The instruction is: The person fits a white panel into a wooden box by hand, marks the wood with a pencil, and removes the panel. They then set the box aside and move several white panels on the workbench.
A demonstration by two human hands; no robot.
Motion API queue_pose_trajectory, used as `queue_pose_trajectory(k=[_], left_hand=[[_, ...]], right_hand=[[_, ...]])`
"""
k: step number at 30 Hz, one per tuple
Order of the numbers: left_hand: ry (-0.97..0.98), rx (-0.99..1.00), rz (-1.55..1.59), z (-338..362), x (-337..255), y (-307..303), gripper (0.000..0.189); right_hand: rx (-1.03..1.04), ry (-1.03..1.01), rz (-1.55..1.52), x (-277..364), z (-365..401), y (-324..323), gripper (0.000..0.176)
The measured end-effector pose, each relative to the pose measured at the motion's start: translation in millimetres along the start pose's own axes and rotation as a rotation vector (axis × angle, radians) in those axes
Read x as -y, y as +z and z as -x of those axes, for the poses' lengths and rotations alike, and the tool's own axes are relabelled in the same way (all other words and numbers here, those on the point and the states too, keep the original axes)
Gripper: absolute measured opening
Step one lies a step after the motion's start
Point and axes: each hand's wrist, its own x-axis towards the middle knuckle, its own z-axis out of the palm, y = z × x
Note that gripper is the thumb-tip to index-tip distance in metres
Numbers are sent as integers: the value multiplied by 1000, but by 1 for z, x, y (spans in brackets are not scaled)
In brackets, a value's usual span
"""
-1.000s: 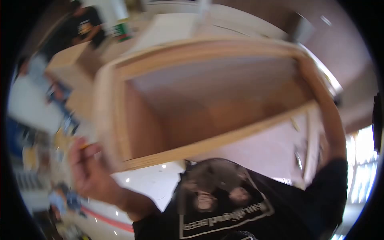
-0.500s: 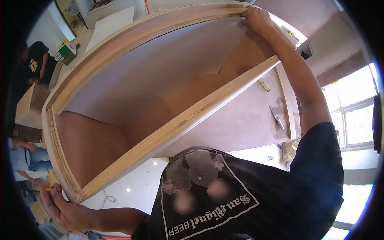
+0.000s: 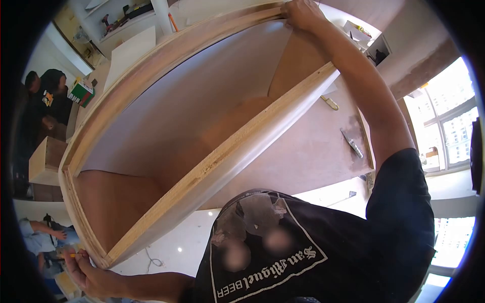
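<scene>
A large open plywood cabinet box [image 3: 212, 161] fills the view, its raw front edge running diagonally from lower left to upper right. My left hand [image 3: 88, 275] grips its lower left corner and also holds an orange pencil [image 3: 70, 255]. My right hand [image 3: 303, 12] grips the far top corner, arm stretched out. My black printed T-shirt [image 3: 303, 252] fills the bottom of the view.
The box rests on a brown board table [image 3: 313, 146] with a scraper tool [image 3: 351, 143] and a small handle [image 3: 329, 102] on it. A person in black [image 3: 48, 98] stands at the left by a small wooden box [image 3: 45, 161]; another person [image 3: 43, 235] is lower left. Windows at right.
The view has steadied from a blur. The box has swung so that its front edge runs steeper across the view. Both hands have kept their hold on opposite corners.
</scene>
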Motion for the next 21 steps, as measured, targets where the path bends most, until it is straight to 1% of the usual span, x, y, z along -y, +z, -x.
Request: queue_pose_trajectory(k=[2, 5, 8, 11, 14, 17, 20, 21], left_hand=[[17, 29, -125, -1, -4, -3, 34], [73, 61, -83, -5, 2, -4, 33], [5, 55, -105, -1, -6, -3, 33], [32, 93, 39, -6, 7, -4, 33], [43, 117, 92, -10, 10, -3, 33], [132, 111, -114, 2, -16, -2, 30], [46, 61, -97, 10, -30, 2, 32], [72, 64, -82, 11, -31, 4, 31]], right_hand=[[32, -65, -85, -10, -4, -5, 12], [116, -112, -65, -23, -15, -7, 12], [117, -62, -72, -33, -22, 0, 13], [39, -97, -459, -44, -19, 12, 13], [-28, -166, -356, -43, -16, 13, 13], [-7, -45, -358, -38, -6, 4, 12], [-21, -70, -411, -39, -1, 5, 11], [-35, -97, -327, -42, -3, 10, 12]])
